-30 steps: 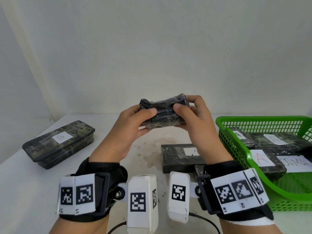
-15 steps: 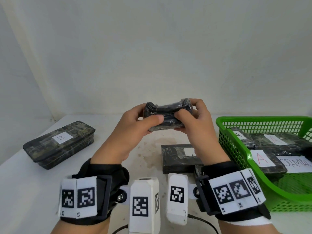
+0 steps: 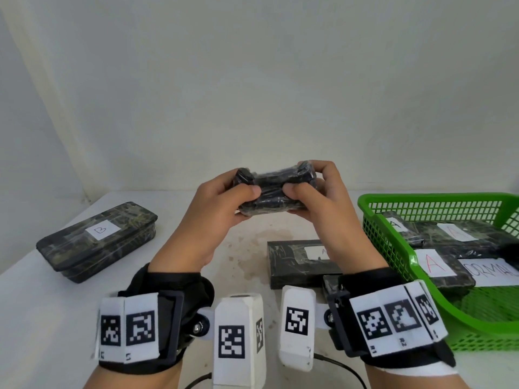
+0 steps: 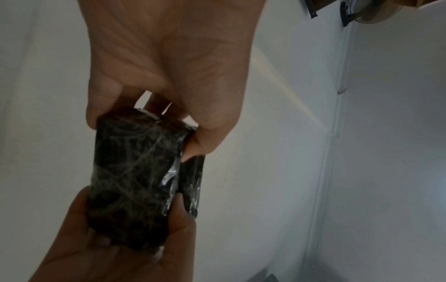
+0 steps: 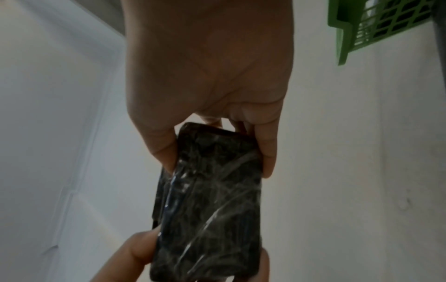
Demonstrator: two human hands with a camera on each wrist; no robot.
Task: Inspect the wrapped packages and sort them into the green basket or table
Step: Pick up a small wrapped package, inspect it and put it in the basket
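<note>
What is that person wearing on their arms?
Both hands are bare. Each wrist has a black strap with white tags printed with black square codes. A white box camera sits on each, and a thin black cable trails off.

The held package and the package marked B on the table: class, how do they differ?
The held package is up in the air, gripped by the left hand and right hand; the package marked B lies flat on the table, untouched. B shows a white label; the held one shows none. Both are dark and plastic-wrapped.
</note>
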